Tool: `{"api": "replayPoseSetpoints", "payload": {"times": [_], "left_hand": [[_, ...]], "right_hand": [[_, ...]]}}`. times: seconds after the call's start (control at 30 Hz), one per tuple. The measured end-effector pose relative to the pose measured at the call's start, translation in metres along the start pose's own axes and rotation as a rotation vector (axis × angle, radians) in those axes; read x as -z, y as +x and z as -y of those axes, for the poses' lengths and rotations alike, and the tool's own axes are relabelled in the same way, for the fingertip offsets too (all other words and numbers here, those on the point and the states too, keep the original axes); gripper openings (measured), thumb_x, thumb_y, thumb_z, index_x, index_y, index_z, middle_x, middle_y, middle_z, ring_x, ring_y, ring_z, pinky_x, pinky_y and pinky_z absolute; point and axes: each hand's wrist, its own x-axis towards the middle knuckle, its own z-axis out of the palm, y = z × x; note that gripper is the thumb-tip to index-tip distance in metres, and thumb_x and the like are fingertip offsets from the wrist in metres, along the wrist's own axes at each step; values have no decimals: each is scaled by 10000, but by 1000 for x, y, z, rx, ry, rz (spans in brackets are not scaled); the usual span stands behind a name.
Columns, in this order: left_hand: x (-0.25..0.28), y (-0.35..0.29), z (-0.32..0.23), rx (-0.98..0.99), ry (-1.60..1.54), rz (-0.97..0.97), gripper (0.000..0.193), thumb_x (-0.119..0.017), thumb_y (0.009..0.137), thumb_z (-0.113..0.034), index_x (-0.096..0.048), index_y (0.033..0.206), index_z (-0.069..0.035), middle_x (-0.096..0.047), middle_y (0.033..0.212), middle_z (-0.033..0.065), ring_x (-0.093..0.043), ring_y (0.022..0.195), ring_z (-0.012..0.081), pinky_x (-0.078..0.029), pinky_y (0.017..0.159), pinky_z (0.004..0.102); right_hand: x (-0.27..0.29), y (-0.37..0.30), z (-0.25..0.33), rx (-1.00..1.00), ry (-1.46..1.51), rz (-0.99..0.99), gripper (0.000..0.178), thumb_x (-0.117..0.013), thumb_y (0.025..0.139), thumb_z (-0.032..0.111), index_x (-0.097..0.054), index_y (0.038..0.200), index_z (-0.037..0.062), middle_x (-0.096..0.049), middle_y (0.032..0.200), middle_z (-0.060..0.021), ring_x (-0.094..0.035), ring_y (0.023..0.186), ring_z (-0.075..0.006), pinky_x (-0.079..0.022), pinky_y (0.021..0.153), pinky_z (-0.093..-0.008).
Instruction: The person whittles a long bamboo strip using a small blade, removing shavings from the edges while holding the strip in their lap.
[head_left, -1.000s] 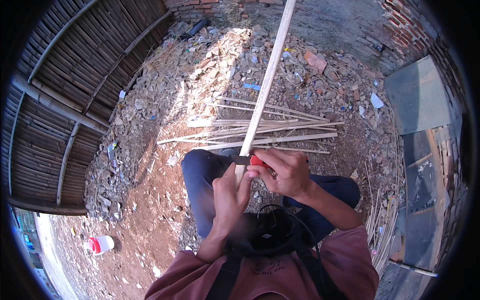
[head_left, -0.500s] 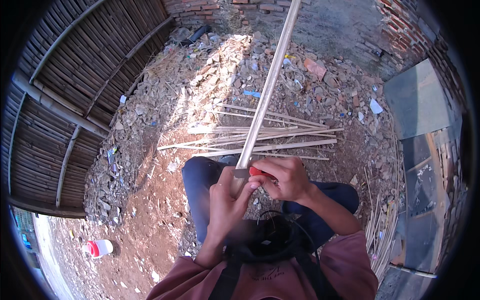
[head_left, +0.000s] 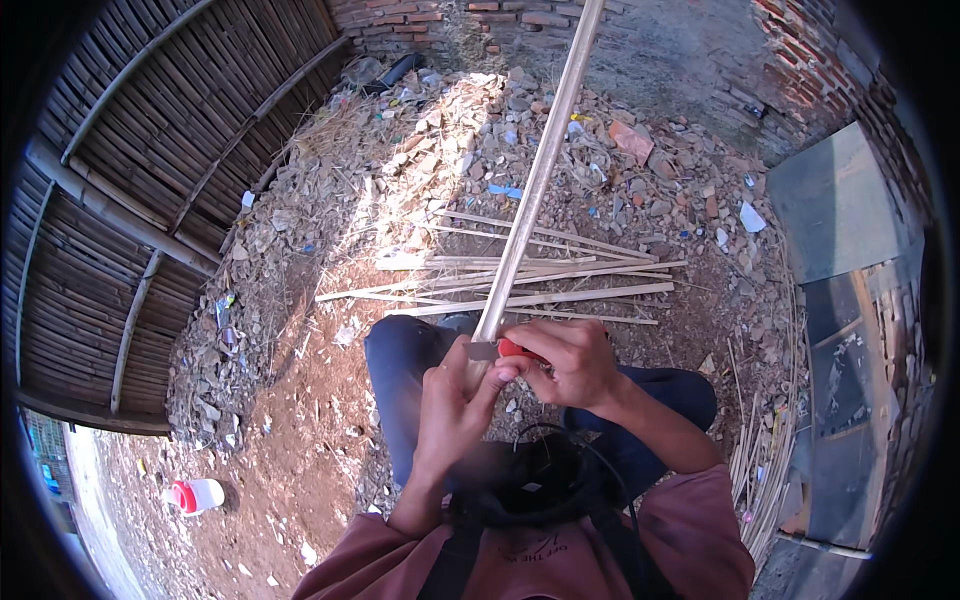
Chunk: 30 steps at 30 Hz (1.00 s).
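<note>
A long pale bamboo strip slants from my hands up past the top edge of the view. My left hand is closed round its near end. In my right hand is a red-handled knife, gripped between thumb and curled fingers. The knife's short grey blade lies across the strip, just ahead of my left thumb. My two thumbs meet or nearly meet below the blade. Part of the handle is hidden by my right fingers.
Several cut bamboo strips lie crossed on the ground beyond my knees. Rubble is heaped toward the brick wall. A bamboo-slat wall stands left, a red-lidded white container lower left. More thin strips lie at right.
Both hands keep their grip, and the blade still rests across the strip. The blade and right hand have shifted very slightly toward me.
</note>
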Motion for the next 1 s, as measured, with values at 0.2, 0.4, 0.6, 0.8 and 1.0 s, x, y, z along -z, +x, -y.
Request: {"api": "replayPoseSetpoints", "payload": {"times": [0.2, 0.4, 0.6, 0.8, 1.0], "left_hand": [[-3, 0, 1, -52, -38, 15, 202, -730, 1047, -189, -748, 1141, -10, -692, 717, -32, -512, 643, 5, -398, 553, 231], [1, 4, 7, 44, -232, 118, 173, -744, 1038, -142, -701, 1137, -6, -672, 848, -55, -543, 737, 2, -424, 627, 209], [0, 4, 5, 24, -256, 84, 170, -753, 1035, -155, -711, 1117, -11, -659, 828, -63, -517, 711, -7, -387, 598, 203], [-1, 5, 7, 14, -229, 55, 161, -749, 1032, -137, -773, 1107, 4, -702, 809, -63, -465, 686, -4, -360, 575, 223], [-2, 6, 11, 42, -181, 39, 182, -770, 1023, -183, -787, 1096, -18, -629, 730, -91, -418, 645, 0, -326, 541, 240]], "right_hand": [[-4, -3, 1, 6, -33, -21, 268, -759, 943, 269, -733, 1141, 90, -722, 825, -62, -725, 676, -265, -564, 583, -388], [-5, -4, 0, 23, -81, -14, 278, -768, 933, 266, -733, 1139, 82, -717, 818, -71, -726, 676, -263, -561, 578, -389], [-6, -1, 7, 17, -111, -53, 277, -774, 932, 252, -734, 1135, 68, -709, 798, -64, -731, 672, -259, -558, 567, -381], [-7, -2, 10, 3, -151, -73, 275, -785, 926, 234, -739, 1141, 70, -698, 782, -50, -730, 665, -240, -552, 558, -370], [-8, -2, 13, -10, -196, -90, 284, -781, 937, 249, -734, 1155, 73, -678, 769, -47, -714, 643, -229, -540, 551, -368]]}}
